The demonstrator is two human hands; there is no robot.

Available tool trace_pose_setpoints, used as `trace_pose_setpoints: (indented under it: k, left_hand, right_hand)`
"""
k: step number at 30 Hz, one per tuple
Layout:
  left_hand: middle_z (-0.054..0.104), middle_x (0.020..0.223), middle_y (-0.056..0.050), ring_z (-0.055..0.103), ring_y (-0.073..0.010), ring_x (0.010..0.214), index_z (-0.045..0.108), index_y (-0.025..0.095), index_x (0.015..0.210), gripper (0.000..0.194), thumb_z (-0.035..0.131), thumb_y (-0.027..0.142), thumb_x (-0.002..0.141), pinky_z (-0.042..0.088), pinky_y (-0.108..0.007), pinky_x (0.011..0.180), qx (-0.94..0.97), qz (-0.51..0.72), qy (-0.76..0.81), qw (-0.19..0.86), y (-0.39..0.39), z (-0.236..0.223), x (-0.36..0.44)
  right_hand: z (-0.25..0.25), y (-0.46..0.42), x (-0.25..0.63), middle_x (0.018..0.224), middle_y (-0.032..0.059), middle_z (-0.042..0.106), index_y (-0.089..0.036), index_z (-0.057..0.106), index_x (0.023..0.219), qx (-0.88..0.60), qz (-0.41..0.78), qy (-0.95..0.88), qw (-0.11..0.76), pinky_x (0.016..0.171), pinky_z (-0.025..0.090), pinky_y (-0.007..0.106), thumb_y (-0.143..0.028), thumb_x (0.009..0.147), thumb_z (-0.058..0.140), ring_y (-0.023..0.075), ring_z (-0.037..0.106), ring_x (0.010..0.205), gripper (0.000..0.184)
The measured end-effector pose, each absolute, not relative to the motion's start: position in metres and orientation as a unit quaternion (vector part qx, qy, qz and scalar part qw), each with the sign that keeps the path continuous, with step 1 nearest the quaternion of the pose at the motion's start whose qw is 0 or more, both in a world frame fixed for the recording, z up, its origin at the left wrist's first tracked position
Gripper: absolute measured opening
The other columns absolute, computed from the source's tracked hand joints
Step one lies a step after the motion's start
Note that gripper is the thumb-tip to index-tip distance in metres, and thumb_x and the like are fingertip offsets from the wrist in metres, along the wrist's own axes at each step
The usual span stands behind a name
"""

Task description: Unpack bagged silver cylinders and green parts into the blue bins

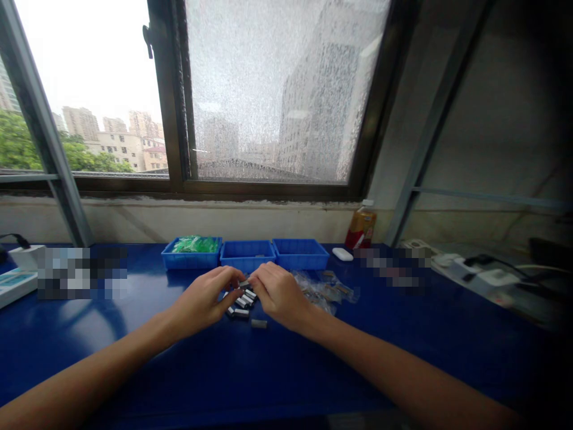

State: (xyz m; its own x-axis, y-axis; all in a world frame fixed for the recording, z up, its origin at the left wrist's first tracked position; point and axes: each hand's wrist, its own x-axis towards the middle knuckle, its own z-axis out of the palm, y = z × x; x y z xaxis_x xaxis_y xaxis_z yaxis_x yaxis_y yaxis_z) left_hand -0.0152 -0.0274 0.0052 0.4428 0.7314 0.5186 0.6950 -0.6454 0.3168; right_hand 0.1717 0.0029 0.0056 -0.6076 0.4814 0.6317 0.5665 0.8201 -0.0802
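Note:
My left hand point(206, 300) is closed in a pinch on a small silver-grey block point(243, 285) just above the table. Its fingertips come close to those of my right hand point(280, 295), whose fingers are bent together; what they hold, if anything, is hidden. Below and between the hands lies a loose group of several small silver-and-dark blocks point(242, 302). One more grey block point(258, 324) rests apart, nearer to me. Beside my right hand, partly behind it, clear plastic bags point(329, 289) lie in a heap with small brownish contents.
Three blue bins stand along the back: the left bin point(190, 260) holds green packets, then a middle bin point(248, 263) and a right bin point(301, 261). A bottle point(362, 227) and a white oval case point(342, 254) sit behind. Power strips point(483, 280) and cables line the right edge.

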Motion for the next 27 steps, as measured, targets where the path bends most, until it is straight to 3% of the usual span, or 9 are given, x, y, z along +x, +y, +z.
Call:
trace_pose_setpoints:
  k: [2, 5, 7, 12, 17, 20, 27]
  left_hand:
    - [0.060, 0.082, -0.003, 0.057, -0.0148, 0.075, 0.053, 0.018, 0.094, 0.015, 0.044, 0.028, 0.086, 0.045, -0.026, 0.068, 0.844, 0.332, 0.420, 0.017, -0.029, 0.007, -0.015]
    - [0.062, 0.081, -0.004, 0.057, -0.0146, 0.073, 0.054, 0.017, 0.093, 0.020, 0.038, 0.028, 0.089, 0.044, -0.027, 0.068, 0.837, 0.343, 0.427, 0.013, -0.032, 0.011, -0.014]
    - [0.062, 0.080, -0.004, 0.057, -0.0148, 0.073, 0.056, 0.016, 0.090, 0.022, 0.038, 0.028, 0.090, 0.043, -0.027, 0.068, 0.833, 0.341, 0.435, 0.015, -0.033, 0.013, -0.014]
    - [0.062, 0.076, -0.003, 0.057, -0.0140, 0.071, 0.056, 0.016, 0.084, 0.025, 0.036, 0.029, 0.091, 0.042, -0.026, 0.066, 0.839, 0.327, 0.434, 0.027, -0.033, 0.012, -0.014]
    - [0.061, 0.074, -0.001, 0.057, -0.0122, 0.066, 0.052, 0.017, 0.103, 0.023, 0.046, 0.032, 0.086, 0.044, -0.024, 0.063, 0.828, 0.364, 0.427, 0.018, -0.030, 0.007, -0.014]
    - [0.061, 0.076, -0.001, 0.057, -0.0124, 0.068, 0.055, 0.018, 0.100, 0.021, 0.047, 0.031, 0.085, 0.044, -0.024, 0.064, 0.832, 0.374, 0.410, 0.000, -0.028, 0.004, -0.016]
    - [0.062, 0.076, -0.003, 0.057, -0.0138, 0.070, 0.057, 0.016, 0.091, 0.021, 0.042, 0.031, 0.088, 0.043, -0.025, 0.065, 0.833, 0.358, 0.421, 0.000, -0.030, 0.007, -0.016]
  right_hand:
    - [0.007, 0.002, 0.172, 0.071, 0.0045, 0.057, -0.016, 0.055, 0.074, -0.287, -0.044, -0.898, 0.331, 0.065, 0.037, 0.027, -0.026, 0.092, 0.033, 0.0149, 0.050, 0.069, 0.029]
    - [0.007, 0.001, 0.173, 0.080, 0.0050, 0.059, -0.015, 0.055, 0.090, -0.268, -0.021, -0.899, 0.346, 0.069, 0.039, 0.027, -0.031, 0.088, 0.044, 0.0154, 0.052, 0.075, 0.019]
    - [0.006, 0.000, 0.173, 0.086, 0.0058, 0.060, -0.015, 0.052, 0.098, -0.257, -0.022, -0.900, 0.352, 0.072, 0.039, 0.028, -0.031, 0.084, 0.051, 0.0162, 0.052, 0.079, 0.021]
    - [0.007, -0.001, 0.173, 0.083, 0.0059, 0.059, -0.017, 0.053, 0.092, -0.250, -0.065, -0.905, 0.339, 0.071, 0.038, 0.029, -0.026, 0.087, 0.043, 0.0169, 0.053, 0.077, 0.014]
    - [0.008, -0.001, 0.173, 0.076, 0.0062, 0.058, -0.015, 0.054, 0.081, -0.259, -0.072, -0.900, 0.343, 0.065, 0.037, 0.028, -0.025, 0.090, 0.035, 0.0158, 0.051, 0.071, 0.023]
    - [0.008, -0.001, 0.172, 0.072, 0.0055, 0.057, -0.016, 0.053, 0.076, -0.256, -0.067, -0.900, 0.346, 0.063, 0.037, 0.028, -0.025, 0.091, 0.033, 0.0153, 0.051, 0.067, 0.027]
    - [0.008, -0.003, 0.172, 0.084, 0.0065, 0.059, -0.014, 0.051, 0.094, -0.226, -0.054, -0.890, 0.392, 0.070, 0.041, 0.028, -0.026, 0.082, 0.050, 0.0167, 0.054, 0.078, 0.017]
